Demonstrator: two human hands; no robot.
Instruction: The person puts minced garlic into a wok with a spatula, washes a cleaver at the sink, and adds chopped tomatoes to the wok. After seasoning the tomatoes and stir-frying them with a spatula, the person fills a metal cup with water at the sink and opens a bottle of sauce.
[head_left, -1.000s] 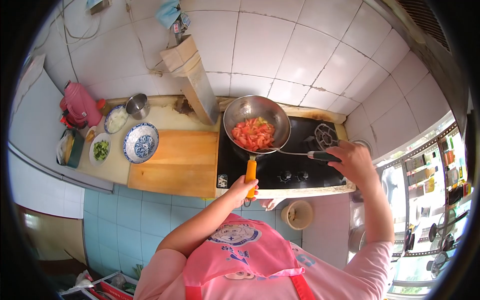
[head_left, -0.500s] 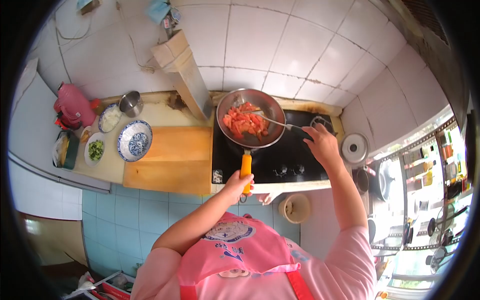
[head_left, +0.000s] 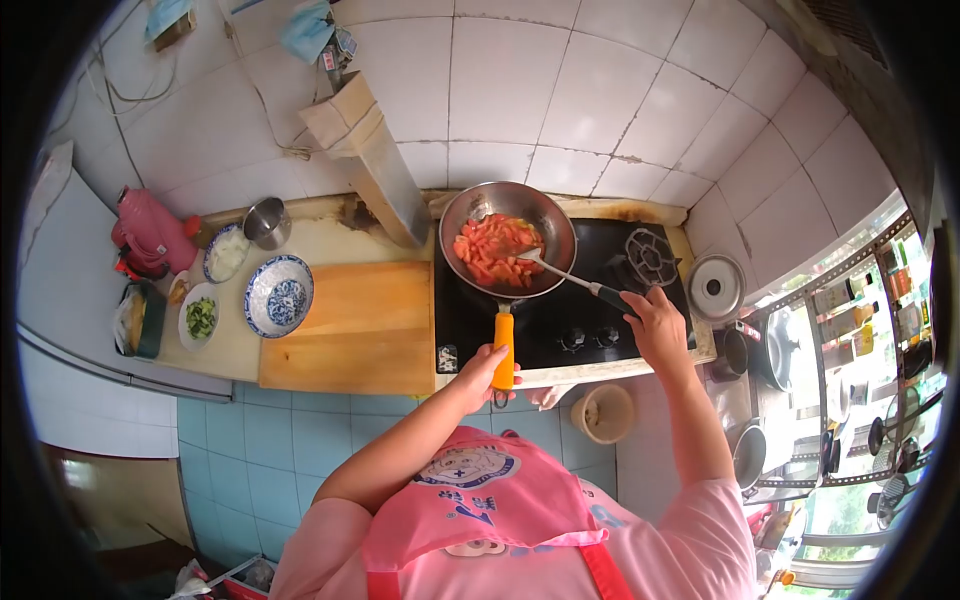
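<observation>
A steel frying pan [head_left: 461, 215] with a yellow handle [head_left: 503, 352] sits over the left side of the black gas stove [head_left: 470, 345]. Chopped tomatoes [head_left: 495, 245] lie in the pan, red and moist. My left hand [head_left: 484, 378] is closed around the yellow handle. My right hand [head_left: 655, 325] grips the dark handle of a metal spatula [head_left: 568, 276], whose blade rests at the right side of the tomatoes.
Left of the stove lies a wooden cutting board [head_left: 350, 330] beside a blue-and-white bowl [head_left: 278, 296]. Farther left are a plate of chopped greens [head_left: 200, 318], a steel cup [head_left: 267, 223] and a pink thermos [head_left: 152, 232]. A pot lid [head_left: 716, 288] stands at the right; a bin [head_left: 603, 413] is below.
The spatula blade has moved from the middle of the tomatoes to their right side, and my right hand has come lower and nearer me. My left hand still holds the pan handle.
</observation>
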